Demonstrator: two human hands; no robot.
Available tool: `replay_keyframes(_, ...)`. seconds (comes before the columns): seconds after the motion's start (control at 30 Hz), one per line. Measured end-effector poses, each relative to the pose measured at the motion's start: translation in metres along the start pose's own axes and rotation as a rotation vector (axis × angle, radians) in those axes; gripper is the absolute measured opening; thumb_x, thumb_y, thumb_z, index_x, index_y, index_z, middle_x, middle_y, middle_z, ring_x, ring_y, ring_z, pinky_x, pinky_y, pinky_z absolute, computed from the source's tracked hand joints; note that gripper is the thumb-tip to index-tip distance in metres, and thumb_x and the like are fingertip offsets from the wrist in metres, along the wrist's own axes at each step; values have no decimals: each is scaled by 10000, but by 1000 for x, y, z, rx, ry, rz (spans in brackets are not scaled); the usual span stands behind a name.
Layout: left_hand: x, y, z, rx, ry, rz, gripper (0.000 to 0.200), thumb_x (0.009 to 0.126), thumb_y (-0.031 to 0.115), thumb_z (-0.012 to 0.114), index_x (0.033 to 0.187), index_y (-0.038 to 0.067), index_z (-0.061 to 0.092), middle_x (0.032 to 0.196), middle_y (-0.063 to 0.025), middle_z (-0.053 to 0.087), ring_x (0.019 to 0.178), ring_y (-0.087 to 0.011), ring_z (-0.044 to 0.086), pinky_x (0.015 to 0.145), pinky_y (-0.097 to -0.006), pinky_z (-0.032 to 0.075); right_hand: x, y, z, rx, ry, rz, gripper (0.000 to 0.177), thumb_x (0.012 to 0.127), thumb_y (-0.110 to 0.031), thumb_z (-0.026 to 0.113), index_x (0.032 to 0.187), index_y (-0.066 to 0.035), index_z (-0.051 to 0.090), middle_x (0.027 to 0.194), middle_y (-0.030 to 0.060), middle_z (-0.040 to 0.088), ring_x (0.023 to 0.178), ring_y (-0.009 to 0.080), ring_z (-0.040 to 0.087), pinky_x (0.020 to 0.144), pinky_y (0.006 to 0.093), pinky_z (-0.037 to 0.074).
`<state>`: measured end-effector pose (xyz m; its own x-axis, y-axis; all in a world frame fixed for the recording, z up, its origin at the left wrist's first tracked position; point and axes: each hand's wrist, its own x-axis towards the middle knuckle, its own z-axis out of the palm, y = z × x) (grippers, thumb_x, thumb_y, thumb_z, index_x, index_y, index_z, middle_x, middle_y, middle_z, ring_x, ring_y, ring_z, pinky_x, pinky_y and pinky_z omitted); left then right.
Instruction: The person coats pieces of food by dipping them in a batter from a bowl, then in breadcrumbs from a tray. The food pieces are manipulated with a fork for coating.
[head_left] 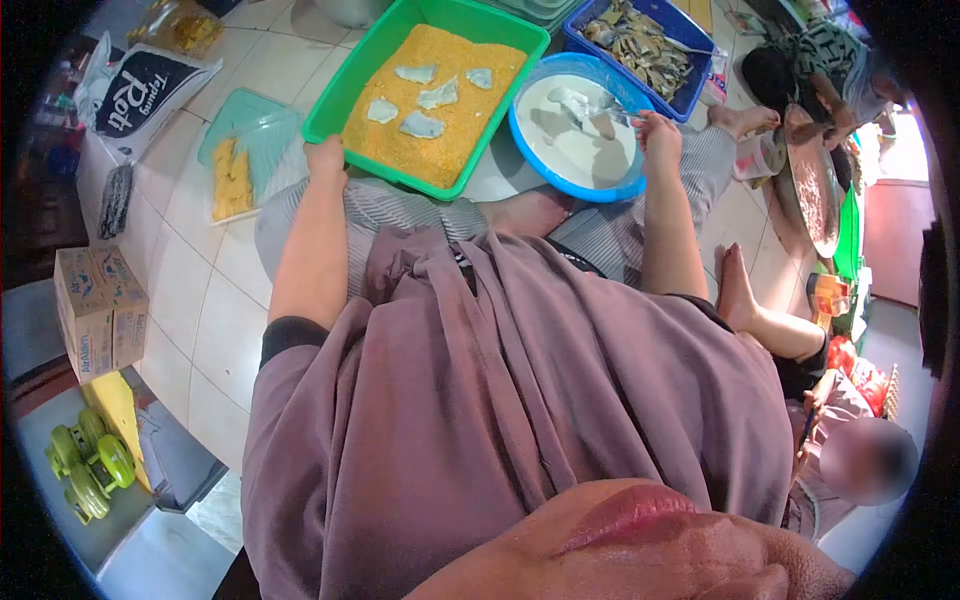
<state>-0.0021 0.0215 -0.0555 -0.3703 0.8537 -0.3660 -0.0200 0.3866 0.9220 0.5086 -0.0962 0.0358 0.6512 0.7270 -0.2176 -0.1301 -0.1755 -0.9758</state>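
My left hand [326, 162] is closed on the near left corner of a green plastic tray [322, 105]. Orange-yellow breadcrumbs [410, 160] cover the tray's bottom, and several white-coated pieces [437, 94] lie spread on them. To the right, a blue basin [518, 135] holds white batter [570, 150]. Over its right rim, my right hand [658, 137] grips a thin shiny utensil [620, 114] whose kind I cannot tell. The utensil reaches over the batter, beside a batter-coated piece [572, 100].
Behind the basin stands a dark blue crate [690, 105] of flat brownish pieces. At left are a clear container [270, 150] with yellow breaded pieces, a flour bag [140, 100] and a cardboard box [100, 310]. Other people sit at right near a big round pan [808, 180].
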Motion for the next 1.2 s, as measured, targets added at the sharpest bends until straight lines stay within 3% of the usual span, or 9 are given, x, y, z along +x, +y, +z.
replay_keyframes(0.03, 5, -4, -1, -1, 18, -15, 645, 747, 64, 570, 1314, -36, 278, 1179, -212, 490, 1060, -320, 522, 850, -411, 441, 4, -4, 0, -19, 31, 2, 167, 900, -151, 484, 937, -40, 602, 738, 68, 650, 504, 94, 489, 433, 224, 338)
replay_keyframes(0.3, -37, 27, 7, 71, 156, -81, 626, 721, 63, 565, 1280, -72, 318, 1240, -262, 453, 1111, -361, 496, 885, -413, 424, 22, 1, 1, 35, 71, -10, 151, 894, -162, 499, 912, -42, 589, 746, 82, 651, 486, 107, 475, 409, 232, 335)
replay_keyframes(0.4, -27, 23, 3, 48, 99, -33, 697, 716, 98, 607, 1319, -54, 294, 1244, -268, 449, 1127, -370, 486, 896, -411, 426, 28, 9, 2, 124, 58, 49, 153, 897, -160, 484, 918, -44, 580, 757, 87, 651, 489, 109, 473, 403, 233, 335)
replay_keyframes(0.5, -36, 29, 9, -83, 290, 52, 790, 709, 152, 656, 1368, -26, 257, 1254, -268, 445, 1150, -363, 473, 912, -406, 427, 36, 12, 5, 149, 84, 77, 158, 903, -159, 467, 934, -45, 571, 767, 90, 651, 495, 110, 479, 399, 234, 335)
replay_keyframes(0.6, -31, 29, 8, -97, 327, 37, 861, 703, 195, 686, 1399, -5, 220, 1266, -264, 441, 1169, -351, 461, 933, -403, 421, 41, 11, 9, 145, 106, 67, 169, 911, -169, 457, 949, -46, 565, 774, 90, 652, 497, 110, 483, 398, 232, 333)
replay_keyframes(0.7, -47, 44, 9, -93, 297, -19, 846, 716, 201, 686, 1390, -19, 226, 1276, -250, 440, 1171, -333, 461, 944, -384, 405, 49, 12, 7, 124, 96, 70, 176, 919, -177, 449, 953, -49, 565, 775, 87, 653, 498, 107, 487, 399, 230, 330)
replay_keyframes(0.8, -22, 17, 9, -203, 176, 89, 831, 731, 210, 682, 1385, -30, 228, 1281, -234, 441, 1164, -321, 464, 949, -369, 392, 60, 16, 10, 118, 88, 60, 176, 924, -177, 447, 942, -51, 569, 766, 85, 652, 498, 107, 489, 401, 230, 328)
replay_keyframes(1.0, -18, 15, 11, -173, 160, 98, 825, 770, 151, 655, 1398, -13, 145, 1236, -160, 452, 1097, -268, 482, 900, -362, 418, 61, 27, 8, 155, 130, 80, 176, 929, -176, 460, 902, -55, 584, 740, 81, 648, 502, 107, 497, 402, 233, 337)
replay_keyframes(1.2, -23, 19, 13, -188, 175, 102, 810, 759, 158, 665, 1378, -21, 174, 1195, -160, 469, 1065, -252, 489, 895, -350, 410, 61, 24, 5, 222, 71, 58, 166, 921, -165, 472, 901, -51, 591, 731, 76, 641, 531, 103, 520, 433, 202, 379)
